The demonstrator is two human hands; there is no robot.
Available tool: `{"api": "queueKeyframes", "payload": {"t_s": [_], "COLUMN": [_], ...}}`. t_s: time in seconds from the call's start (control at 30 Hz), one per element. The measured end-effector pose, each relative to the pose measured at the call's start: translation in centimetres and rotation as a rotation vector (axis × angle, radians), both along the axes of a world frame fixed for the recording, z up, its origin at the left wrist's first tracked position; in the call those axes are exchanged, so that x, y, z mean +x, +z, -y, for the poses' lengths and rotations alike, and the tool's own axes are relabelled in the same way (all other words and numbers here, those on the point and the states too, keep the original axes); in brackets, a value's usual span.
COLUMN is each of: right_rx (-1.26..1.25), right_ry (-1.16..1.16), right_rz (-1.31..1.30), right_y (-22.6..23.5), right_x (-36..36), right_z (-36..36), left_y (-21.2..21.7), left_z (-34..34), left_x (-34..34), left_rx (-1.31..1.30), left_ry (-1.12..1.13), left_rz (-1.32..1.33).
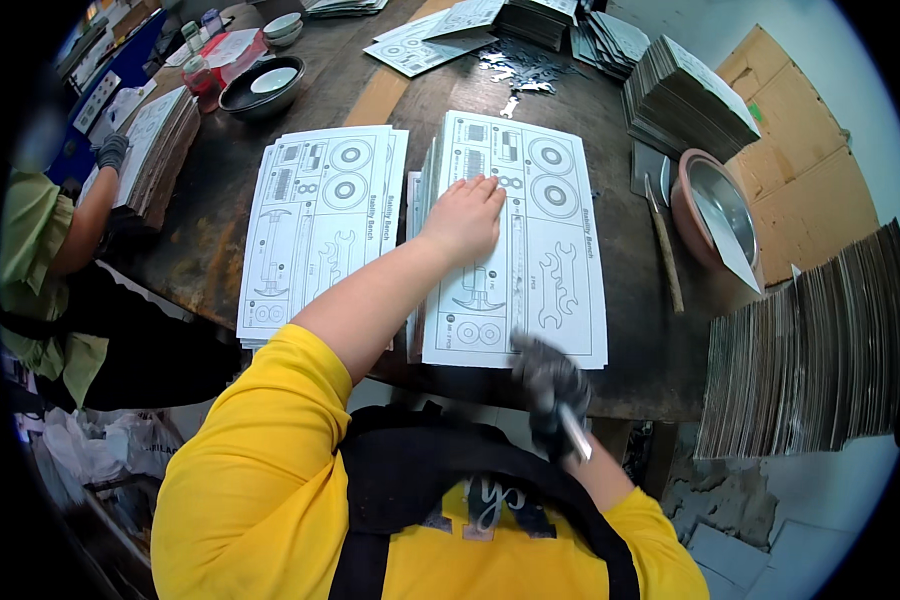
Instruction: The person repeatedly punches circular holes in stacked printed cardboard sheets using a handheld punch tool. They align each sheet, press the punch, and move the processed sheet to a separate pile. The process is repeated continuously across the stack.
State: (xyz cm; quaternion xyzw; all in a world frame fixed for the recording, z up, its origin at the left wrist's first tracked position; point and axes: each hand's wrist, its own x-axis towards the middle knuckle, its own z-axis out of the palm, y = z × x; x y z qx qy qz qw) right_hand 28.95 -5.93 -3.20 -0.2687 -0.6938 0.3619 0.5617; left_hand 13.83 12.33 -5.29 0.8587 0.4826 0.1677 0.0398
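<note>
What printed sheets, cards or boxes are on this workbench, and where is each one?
Printed card stack: centre, under left hand; white, grey diagrams.
Second printed stack: to its left; same look.
Loose printed sheets: far edge; white.
Grey card pile: far right.
Brown cardboard: right, against the wall.

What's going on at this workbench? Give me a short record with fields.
Left hand: bare left hand flat on the top printed card of a stack
Right hand: gloved right hand gripping a small metal tool, blurred
Beside it: second card stack to the left
Table: dark worn table
Far right: pink basin, wooden stick
Nearby: a co-worker's gloved hand
</note>
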Motion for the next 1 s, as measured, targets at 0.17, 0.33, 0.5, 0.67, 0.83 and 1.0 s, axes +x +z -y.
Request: {"api": "queueKeyframes", "payload": {"t_s": [0.17, 0.33, 0.5, 0.67, 0.83, 1.0], "right_rx": [-0.044, -0.305, -0.195, -0.128, -0.026, -0.111], "right_ry": [-0.014, -0.17, -0.301, -0.259, -0.255, -0.212], "right_rz": [0.037, -0.567, -0.6, -0.654, -0.779, -0.812], "right_y": [1.1, 2.0, 1.8, 3.2, 4.4, 3.7], "right_x": [0.1, 0.9, 5.6, 8.0, 9.4, 8.8], "right_z": [2.0, 2.4, 4.5, 4.8, 4.6, 3.2], "left_y": [-0.3, 2.6, 4.1, 6.2, 9.2, 3.5], "left_z": [-0.1, 3.2, 13.6, 14.5, 12.1, 13.7], "left_x": [0.0, -0.5, 0.3, 0.1, -5.8, -15.6], "left_rx": [0.067, -0.039, 0.032, 0.077, 0.278, 0.318], "left_ry": [-0.002, -0.084, -0.557, -0.492, -0.08, 0.203], "left_rz": [0.017, 0.167, 0.062, -0.108, 0.139, 0.179]}}
